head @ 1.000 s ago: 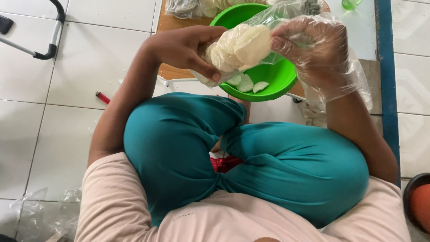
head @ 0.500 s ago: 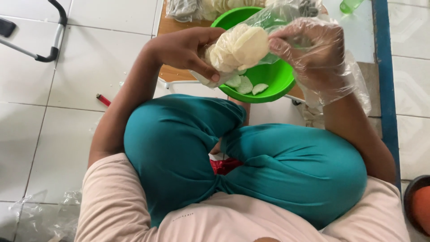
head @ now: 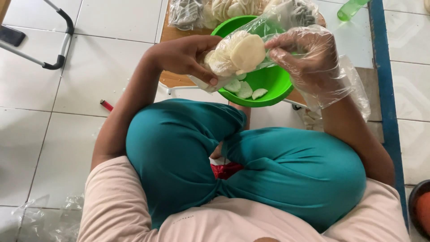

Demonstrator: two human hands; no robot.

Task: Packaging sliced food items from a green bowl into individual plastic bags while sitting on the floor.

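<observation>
White tiled floor. My left hand [head: 188, 56] grips a clear bag of pale crackers [head: 236, 54] above the green bowl [head: 264, 83]; my gloved right hand [head: 309, 56] pinches its mouth, just rightward.

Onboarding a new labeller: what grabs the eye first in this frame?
The bright green bowl at top centre, with a few pale crackers in it. Right above it, the left hand grips a clear bag of round white crackers while the right hand, in a loose plastic glove, holds the bag's top. Below, teal trousers on crossed legs fill the middle.
</observation>
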